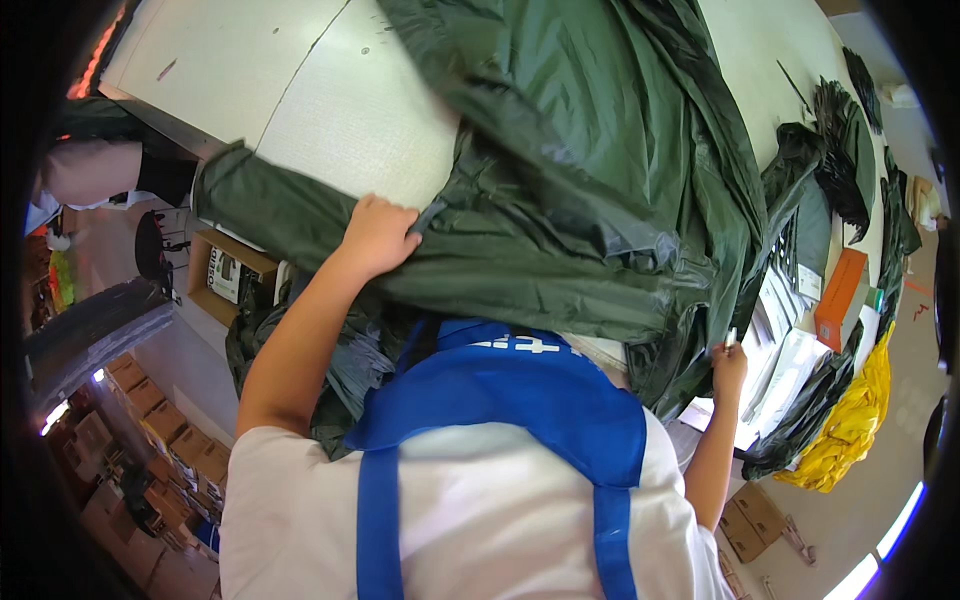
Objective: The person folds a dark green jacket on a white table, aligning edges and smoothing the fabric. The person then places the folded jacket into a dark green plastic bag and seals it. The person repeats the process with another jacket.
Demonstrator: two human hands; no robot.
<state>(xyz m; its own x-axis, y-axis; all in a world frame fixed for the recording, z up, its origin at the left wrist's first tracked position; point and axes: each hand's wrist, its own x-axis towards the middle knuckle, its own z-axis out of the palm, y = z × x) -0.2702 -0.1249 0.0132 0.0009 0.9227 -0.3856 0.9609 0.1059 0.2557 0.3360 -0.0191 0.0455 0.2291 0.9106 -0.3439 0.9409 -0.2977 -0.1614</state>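
A dark green raincoat (600,120) of thin, shiny fabric lies spread and creased over the pale table in front of me. One of its sleeves (275,195) stretches out to the left, toward the table's edge. My left hand (380,236) is closed on the fabric, knuckles up, near the inner end of that sleeve. A loose dark fold (560,150) across the middle is smeared by motion. Low at the right, beside the coat's edge, my right hand (730,366) is closed, with a small whitish tip (731,337) poking up from its fingers.
To the right lie white papers (785,335), an orange box (841,298), black strips (842,165) and a yellow plastic bundle (850,415). An open carton (232,275) stands by the table's left edge. Stacked cartons (165,420) stand farther off, lower left. Another person's arm (90,170) shows at the far left.
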